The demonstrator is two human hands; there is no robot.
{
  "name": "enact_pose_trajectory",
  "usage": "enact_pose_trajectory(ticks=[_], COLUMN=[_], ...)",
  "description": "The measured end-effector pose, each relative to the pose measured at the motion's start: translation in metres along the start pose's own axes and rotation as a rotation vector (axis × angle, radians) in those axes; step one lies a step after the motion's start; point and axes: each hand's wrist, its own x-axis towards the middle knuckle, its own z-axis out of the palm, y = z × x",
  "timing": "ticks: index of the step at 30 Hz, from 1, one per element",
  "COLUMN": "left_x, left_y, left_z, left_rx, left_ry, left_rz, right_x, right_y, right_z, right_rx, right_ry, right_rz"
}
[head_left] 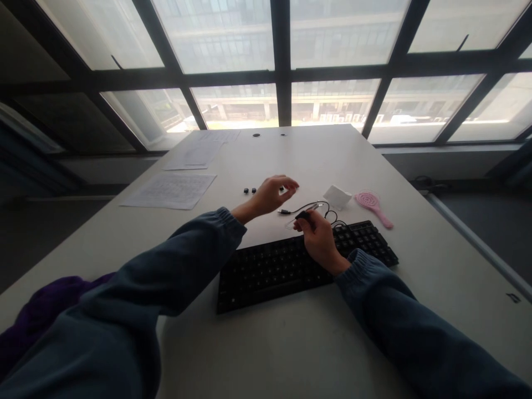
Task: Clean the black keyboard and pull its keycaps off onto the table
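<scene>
My left hand (270, 195) reaches out past the black keyboard (266, 271), its fingers curled and pinched round a small black piece (281, 189) at the fingertips. Two more small black pieces (249, 190) lie on the table just left of it. My right hand (318, 237) hovers over the keyboard's back edge, fingers pinched on a small black tool (303, 215) with a thin wire loop at its tip. A thin black cable (305, 207) with a plug at its end curls on the table just beyond that hand.
A white folded object (337, 196) and a pink hairbrush (372, 206) lie behind the keyboard's right end. Printed paper sheets (170, 191) sit at the left and far left of the white table (291, 343). A purple cloth (45, 305) lies at the near left edge. Windows stand beyond.
</scene>
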Motion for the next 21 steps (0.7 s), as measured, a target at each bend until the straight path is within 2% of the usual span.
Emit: enact_pose_trajectory(ticks=[3, 7, 10, 14, 18, 21], left_x=[-0.034, -0.064, -0.072, -0.075, -0.078, -0.08], left_y=[0.021, 0.027, 0.026, 0.023, 0.017, 0.013], left_z=[-0.003, 0.003, 0.008, 0.011, 0.016, 0.02], left_rx=[-0.095, -0.176, -0.24, -0.301, -0.292, -0.199], left_ry=[-0.085, -0.106, -0.143, -0.2, -0.224, -0.198], left_rz=[-0.004, -0.103, -0.15, -0.133, -0.056, 0.046], right_x=[0.002, 0.005, 0.008, 0.011, 0.012, 0.013], right_y=[-0.002, -0.002, 0.0, 0.0, -0.004, -0.008], right_z=[-0.003, -0.01, -0.015, -0.02, -0.022, -0.022], right_rx=[-0.024, -0.017, -0.03, -0.099, -0.162, -0.191], right_ry=[-0.01, -0.092, -0.157, -0.24, -0.284, -0.33], right_rz=[-0.008, 0.001, -0.01, -0.038, -0.112, -0.183])
